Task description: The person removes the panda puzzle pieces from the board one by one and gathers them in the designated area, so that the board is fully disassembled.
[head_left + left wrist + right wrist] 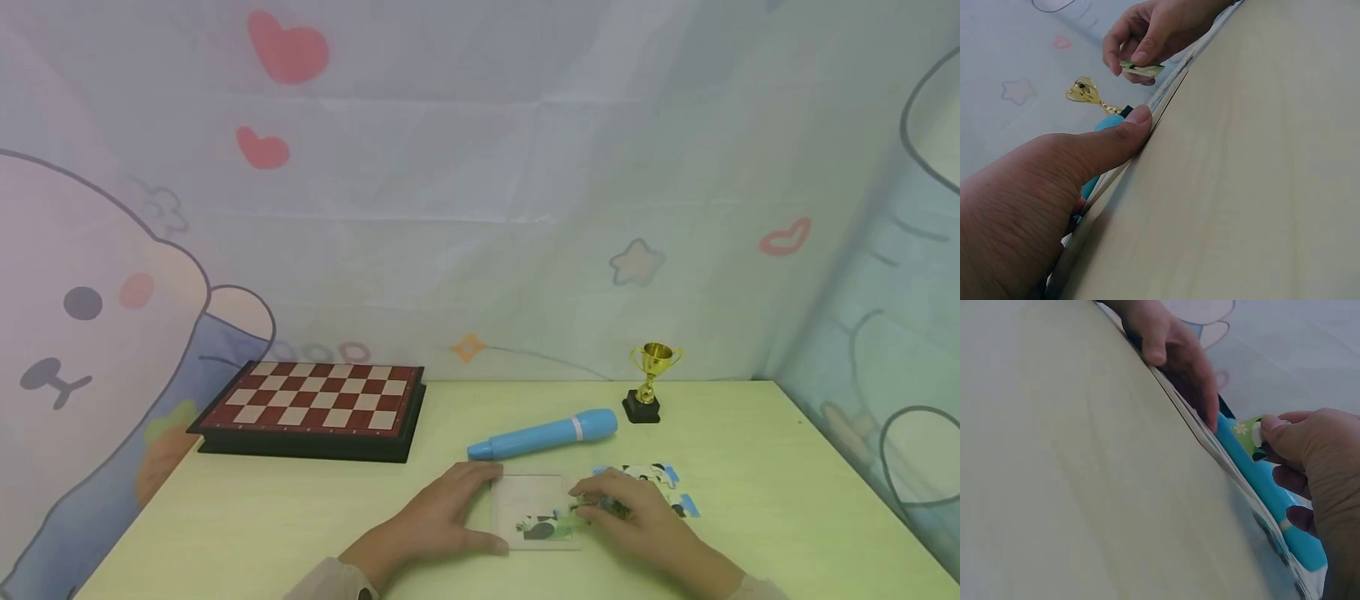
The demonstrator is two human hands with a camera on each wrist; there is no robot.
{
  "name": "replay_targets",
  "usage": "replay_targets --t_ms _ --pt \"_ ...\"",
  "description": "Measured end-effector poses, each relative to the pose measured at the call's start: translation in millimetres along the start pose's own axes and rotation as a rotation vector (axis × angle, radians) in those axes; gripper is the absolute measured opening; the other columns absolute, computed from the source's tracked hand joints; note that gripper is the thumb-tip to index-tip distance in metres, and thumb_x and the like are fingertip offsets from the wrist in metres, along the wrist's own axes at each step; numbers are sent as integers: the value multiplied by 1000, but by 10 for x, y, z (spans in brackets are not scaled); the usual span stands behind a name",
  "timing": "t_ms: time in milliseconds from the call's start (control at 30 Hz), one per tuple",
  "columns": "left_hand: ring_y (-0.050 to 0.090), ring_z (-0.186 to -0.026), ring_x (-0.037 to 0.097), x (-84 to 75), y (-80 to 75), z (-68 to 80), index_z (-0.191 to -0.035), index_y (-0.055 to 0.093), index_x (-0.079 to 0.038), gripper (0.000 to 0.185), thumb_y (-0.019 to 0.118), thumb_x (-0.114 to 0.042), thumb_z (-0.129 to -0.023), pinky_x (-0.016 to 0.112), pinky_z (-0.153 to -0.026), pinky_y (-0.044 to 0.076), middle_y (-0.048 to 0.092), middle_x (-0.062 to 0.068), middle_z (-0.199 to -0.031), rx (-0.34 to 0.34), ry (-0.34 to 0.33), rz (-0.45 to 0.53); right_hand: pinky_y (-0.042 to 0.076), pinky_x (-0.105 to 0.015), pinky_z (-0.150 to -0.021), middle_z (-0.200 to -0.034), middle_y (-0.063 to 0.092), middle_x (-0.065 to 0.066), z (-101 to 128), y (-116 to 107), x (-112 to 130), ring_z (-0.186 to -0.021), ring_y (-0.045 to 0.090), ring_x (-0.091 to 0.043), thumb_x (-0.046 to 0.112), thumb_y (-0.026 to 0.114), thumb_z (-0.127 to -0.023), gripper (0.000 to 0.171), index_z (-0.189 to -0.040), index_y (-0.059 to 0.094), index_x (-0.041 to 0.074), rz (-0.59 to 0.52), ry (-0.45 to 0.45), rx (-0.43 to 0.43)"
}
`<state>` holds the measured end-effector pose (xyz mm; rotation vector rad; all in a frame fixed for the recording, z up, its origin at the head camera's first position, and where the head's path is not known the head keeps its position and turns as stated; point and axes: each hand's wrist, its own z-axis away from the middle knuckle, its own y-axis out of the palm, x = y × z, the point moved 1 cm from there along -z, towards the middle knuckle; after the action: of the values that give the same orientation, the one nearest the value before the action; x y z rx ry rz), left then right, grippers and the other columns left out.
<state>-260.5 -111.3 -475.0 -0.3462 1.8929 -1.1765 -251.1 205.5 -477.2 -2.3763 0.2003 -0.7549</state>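
A clear puzzle tray (525, 492) lies flat on the pale green table (262, 517), with a few fitted pieces (542, 527) along its near edge. My left hand (450, 512) holds the tray's left side, thumb (1124, 128) against its edge, fingers over the far edge. My right hand (626, 512) pinches a green puzzle piece (1141, 67) between thumb (1275, 428) and fingers just above the tray's right side; that piece (1249, 434) has a small flower print. Loose puzzle pieces (667, 483) lie right of the tray, partly hidden by the right hand.
A blue pen-shaped device (543, 435) lies just behind the tray. A small gold trophy (651, 382) on a black base stands behind it. A red-and-cream chessboard box (315, 408) sits at the back left. Cartoon-printed cloth walls the table's back and sides.
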Motion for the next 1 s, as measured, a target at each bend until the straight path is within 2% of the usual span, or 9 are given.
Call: replay_targets --t_ms 133,233,367,433,633,833,1000 --pt "37 -143 18 9 7 0 -150 44 -21 98 71 -75 -74 47 -117 35 44 -7 -152 2 2 7 53 -20 -69 -99 69 9 118 -147 -53 -82 64 -5 -1 79 -83 36 -115 71 15 11 -39 -24" --pt "37 -142 18 9 6 -1 -151 44 -21 97 71 -75 -74 47 -117 35 43 -7 -152 4 1 14 50 -17 -67 -97 69 10 198 -253 -72 -81 63 -4 -3 80 -80 38 -113 71 16 30 -27 -28" --pt "37 -142 18 3 2 -4 -151 44 -21 97 71 -75 -74 47 -117 35 44 -7 -152 6 1 15 50 -14 -67 -96 67 12 297 -363 -69 -80 61 -2 0 80 -82 36 -112 71 18 30 30 14" --pt "37 -142 18 -1 -1 -5 -151 44 -21 97 71 -75 -74 47 -117 35 44 -7 -152 9 0 14 51 -15 -67 -95 67 11 333 -396 -66 -80 60 -3 -1 79 -83 35 -112 71 16 2 30 37" --pt "37 -142 19 -12 -12 0 -151 43 -20 97 71 -74 -75 47 -117 35 44 -6 -152 14 -8 7 50 -21 -70 -92 67 9 363 -430 -65 -83 58 -5 -2 76 -85 34 -115 72 14 -71 5 97" --pt "37 -143 19 -12 -15 1 -151 43 -20 97 71 -73 -75 47 -116 35 43 -6 -152 12 -8 3 46 -21 -74 -94 68 14 342 -428 -48 -83 55 -4 6 77 -87 29 -113 74 18 4 -22 133" --pt "37 -142 19 -7 -8 1 -151 43 -20 97 71 -74 -76 47 -117 35 43 -6 -152 13 -5 6 45 -18 -75 -99 69 15 336 -422 -44 -85 54 -3 7 77 -87 29 -113 73 19 43 -40 144"
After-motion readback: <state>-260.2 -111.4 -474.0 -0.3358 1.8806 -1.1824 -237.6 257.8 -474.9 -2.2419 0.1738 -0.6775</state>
